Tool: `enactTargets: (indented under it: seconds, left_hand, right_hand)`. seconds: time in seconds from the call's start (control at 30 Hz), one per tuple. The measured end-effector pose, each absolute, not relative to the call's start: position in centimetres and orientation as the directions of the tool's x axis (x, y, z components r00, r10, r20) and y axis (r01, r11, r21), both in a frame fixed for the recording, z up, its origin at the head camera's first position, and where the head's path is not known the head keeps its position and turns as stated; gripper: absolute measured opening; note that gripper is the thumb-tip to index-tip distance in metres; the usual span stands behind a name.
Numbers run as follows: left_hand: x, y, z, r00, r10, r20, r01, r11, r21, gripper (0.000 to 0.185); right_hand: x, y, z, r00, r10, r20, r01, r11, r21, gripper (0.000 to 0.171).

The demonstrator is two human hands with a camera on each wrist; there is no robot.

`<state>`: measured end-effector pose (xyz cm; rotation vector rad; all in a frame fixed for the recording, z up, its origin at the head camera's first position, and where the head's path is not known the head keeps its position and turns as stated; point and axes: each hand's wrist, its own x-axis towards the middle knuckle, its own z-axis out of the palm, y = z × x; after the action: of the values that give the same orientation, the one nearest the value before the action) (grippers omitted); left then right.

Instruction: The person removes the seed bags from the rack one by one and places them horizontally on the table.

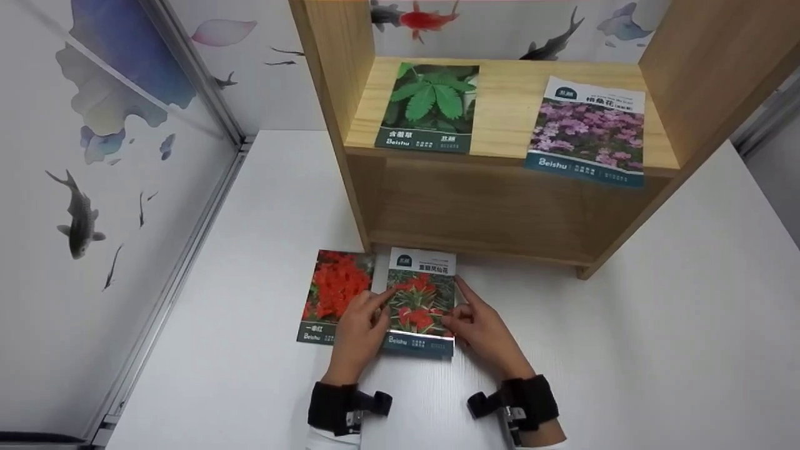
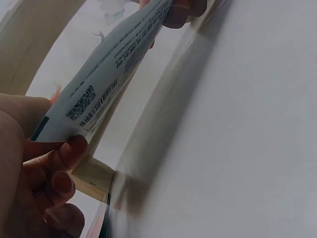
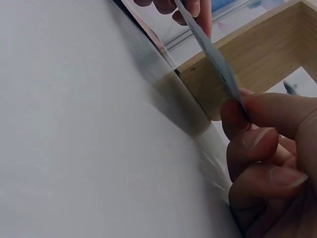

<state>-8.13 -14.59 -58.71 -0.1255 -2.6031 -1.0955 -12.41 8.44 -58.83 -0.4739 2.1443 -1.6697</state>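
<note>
Both hands hold one seed packet (image 1: pixel 420 300) with red flowers and green leaves on its front, picture side up. The left hand (image 1: pixel 360 334) pinches its left edge, index finger lying over the picture. At the opposite edge, the right hand (image 1: pixel 489 334) grips it between thumb and fingers. In the left wrist view the packet's pale back (image 2: pixel 101 82) shows a barcode and a square code, raised above the white table (image 2: pixel 237 148). A second seed packet (image 1: pixel 337 287), with dense red flowers, lies to the left on the table, partly behind the left hand.
A wooden shelf unit (image 1: pixel 481 200) stands just beyond the hands. On its upper board lie a green-leaf packet (image 1: pixel 431 103) at left and a pink-flower packet (image 1: pixel 587 134) at right, the latter jutting over the front edge. A fish-painted wall panel (image 1: pixel 81 212) rises at left.
</note>
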Motion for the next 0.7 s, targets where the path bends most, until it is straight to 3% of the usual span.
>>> enactTargets:
  seconds: [0.23,0.43,0.7]
  left_hand:
    - [-8.1,-15.0,-59.1,-0.934,-0.053,0.352,0.216,0.702,0.679,0.036]
    - [-8.2,-15.2,-59.4,-0.931,-0.066,0.359,0.218,0.688,0.692,0.037]
    - [-8.1,-15.8,-59.6,-0.966,-0.099,0.239,0.146,0.554,0.82,0.029]
  right_hand:
    - [-11.7,7.7,-56.4,-0.874,-0.473,-0.113,-0.037,0.296,-0.954,0.074]
    - [-12.0,7.4,-57.7,-0.895,-0.428,-0.126,-0.017,0.315,-0.949,0.075]
    - [-12.5,7.2,-59.5,-0.918,-0.373,-0.134,-0.022,0.385,-0.922,0.076]
